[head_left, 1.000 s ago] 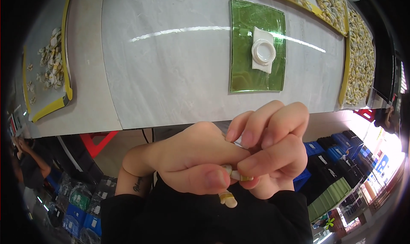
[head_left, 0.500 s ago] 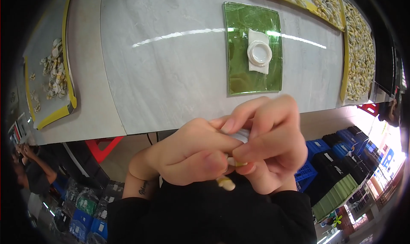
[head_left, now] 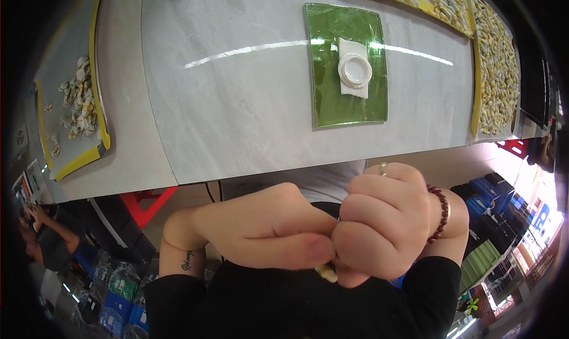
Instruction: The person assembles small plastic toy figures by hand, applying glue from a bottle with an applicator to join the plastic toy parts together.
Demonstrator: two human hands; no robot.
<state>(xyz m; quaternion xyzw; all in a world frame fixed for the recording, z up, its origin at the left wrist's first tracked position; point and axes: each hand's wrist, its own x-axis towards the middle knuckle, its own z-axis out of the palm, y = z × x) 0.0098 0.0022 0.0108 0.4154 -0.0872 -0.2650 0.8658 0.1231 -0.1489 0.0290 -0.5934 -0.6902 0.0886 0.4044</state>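
My left hand (head_left: 275,229) is closed, its thumb pressed down on the forefinger. A small cream-and-yellow piece (head_left: 327,273) pokes out below that thumb; the rest of it is hidden. My right hand (head_left: 385,223) touches the left one, fingers curled in tightly, so what it grips does not show. Both are held in front of my body, just off the table's near edge. Beyond them on the table lies a green glass sheet (head_left: 332,110). A white pad (head_left: 354,92) rests on it, bearing a small round white dish (head_left: 355,70).
The grey marbled table (head_left: 237,113) spans the view. At left, a yellow-edged tray (head_left: 83,164) holds a heap of small pale pieces. Yellow-edged trays (head_left: 476,102) full of similar pieces stand at right. Below are a red stool (head_left: 145,208), a green crate (head_left: 479,262) and another person's arm (head_left: 59,235).
My right hand has turned over and its fingers have curled shut; its bracelet and ring now show. Both hands sit slightly lower. The cream-and-yellow piece is more covered.
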